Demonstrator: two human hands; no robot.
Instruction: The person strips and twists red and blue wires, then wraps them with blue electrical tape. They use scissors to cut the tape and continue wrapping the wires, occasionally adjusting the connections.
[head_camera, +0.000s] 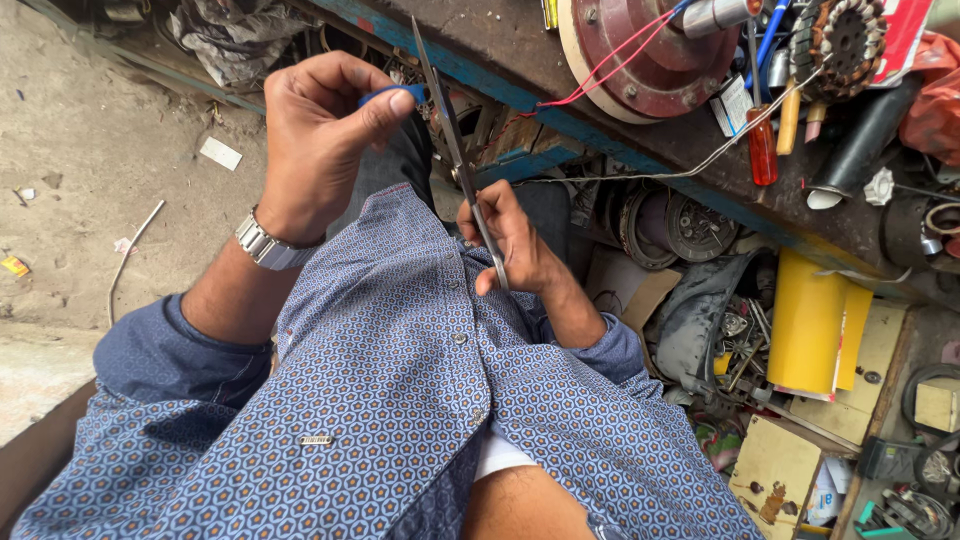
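Observation:
My left hand (320, 140), with a metal watch on the wrist, pinches a small blue strip (395, 94) between thumb and fingers. My right hand (515, 240) grips the handles of long steel scissors (455, 150), whose blades point up and away toward the blue strip. The blade tips stand just to the right of the strip; whether they touch it I cannot tell. Both hands are held over my patterned blue shirt (400, 380).
A blue-edged workbench (600, 140) carries a red motor housing (650, 60) with red and blue wires, an orange-handled screwdriver (762, 150) and a wound stator (845, 40). A yellow roll (808, 320), metal parts and boxes lie below right. Sandy ground (90, 150) is at left.

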